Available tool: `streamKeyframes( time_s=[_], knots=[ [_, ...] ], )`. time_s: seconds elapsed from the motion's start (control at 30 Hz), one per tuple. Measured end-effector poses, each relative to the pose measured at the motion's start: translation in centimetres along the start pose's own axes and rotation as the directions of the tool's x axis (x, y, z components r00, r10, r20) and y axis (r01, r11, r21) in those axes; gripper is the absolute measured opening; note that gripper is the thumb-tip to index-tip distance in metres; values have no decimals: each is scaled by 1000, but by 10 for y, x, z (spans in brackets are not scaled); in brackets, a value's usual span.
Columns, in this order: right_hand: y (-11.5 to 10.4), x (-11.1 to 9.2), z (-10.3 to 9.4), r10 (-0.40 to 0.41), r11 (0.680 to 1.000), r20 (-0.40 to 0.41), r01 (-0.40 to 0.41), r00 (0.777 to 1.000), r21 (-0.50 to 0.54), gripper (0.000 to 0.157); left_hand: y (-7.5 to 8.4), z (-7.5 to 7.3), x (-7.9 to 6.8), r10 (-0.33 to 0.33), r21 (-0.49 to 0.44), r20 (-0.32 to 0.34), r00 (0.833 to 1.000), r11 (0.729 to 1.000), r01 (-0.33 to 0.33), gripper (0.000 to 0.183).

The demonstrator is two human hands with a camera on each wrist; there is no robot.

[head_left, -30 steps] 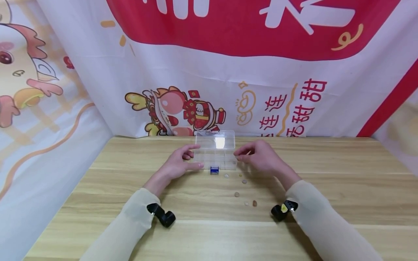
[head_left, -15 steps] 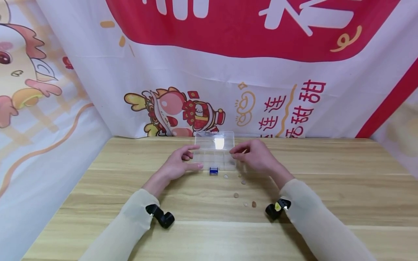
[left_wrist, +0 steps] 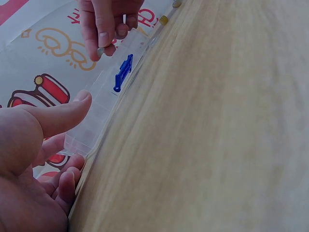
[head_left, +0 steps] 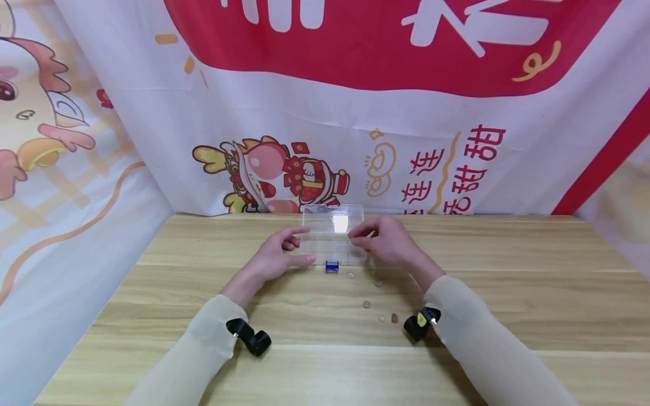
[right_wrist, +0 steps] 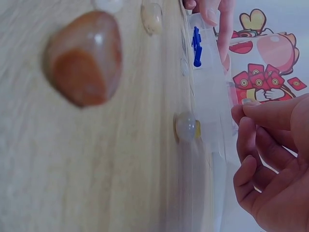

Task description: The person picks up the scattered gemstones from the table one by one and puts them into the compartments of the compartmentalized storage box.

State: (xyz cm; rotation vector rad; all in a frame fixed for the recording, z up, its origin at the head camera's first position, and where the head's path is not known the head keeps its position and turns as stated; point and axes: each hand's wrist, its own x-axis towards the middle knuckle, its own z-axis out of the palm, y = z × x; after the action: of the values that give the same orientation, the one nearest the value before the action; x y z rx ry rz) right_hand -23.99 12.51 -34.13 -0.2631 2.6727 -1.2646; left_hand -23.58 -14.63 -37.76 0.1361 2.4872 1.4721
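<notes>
A clear plastic compartment box (head_left: 325, 243) stands near the table's back edge, its lid (head_left: 320, 219) raised behind it. On its front is a blue latch (head_left: 332, 266). My left hand (head_left: 276, 252) rests at the box's left end, thumb and index finger spread straight along its front and back; the other fingers bend close against that end. Over the right-hand compartments, the thumb and index finger of my right hand (head_left: 387, 239) pinch a small greyish pebble (right_wrist: 250, 102). The pebble also shows at the fingertips in the left wrist view.
Several small polished pebbles lie in front of the box, among them a reddish-brown pebble (head_left: 394, 318), a grey pebble (right_wrist: 185, 126) and a yellow pebble (left_wrist: 163, 20). A printed cloth (head_left: 284, 107) hangs right behind the table (head_left: 325, 372).
My right hand has moved left, from the box's right edge to over its right-hand compartments. The left hand and the box have stayed in place.
</notes>
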Motion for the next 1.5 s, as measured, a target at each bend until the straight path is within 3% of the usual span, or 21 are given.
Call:
streamKeyframes(
  time_s=[0.5, 0.77, 1.03, 1.5],
  knots=[
    [-7, 5, 7, 51, 999, -7, -51, 999, 11, 16, -2, 0, 2, 9, -3, 0, 1000, 1000, -9, 70],
    [-5, 9, 9, 25, 1000, -34, -25, 999, -3, 14, 0, 1, 2, 4, -5, 4, 1000, 1000, -4, 70],
    [-8, 9, 12, 89, 996, -36, -88, 995, 32, 14, 1, 0, 1, -8, -3, 5, 1000, 1000, 8, 70],
    [-8, 12, 15, 104, 995, -44, -104, 994, 5, 11, -1, -1, 1, -6, -6, 10, 1000, 1000, 6, 70]
  ],
)
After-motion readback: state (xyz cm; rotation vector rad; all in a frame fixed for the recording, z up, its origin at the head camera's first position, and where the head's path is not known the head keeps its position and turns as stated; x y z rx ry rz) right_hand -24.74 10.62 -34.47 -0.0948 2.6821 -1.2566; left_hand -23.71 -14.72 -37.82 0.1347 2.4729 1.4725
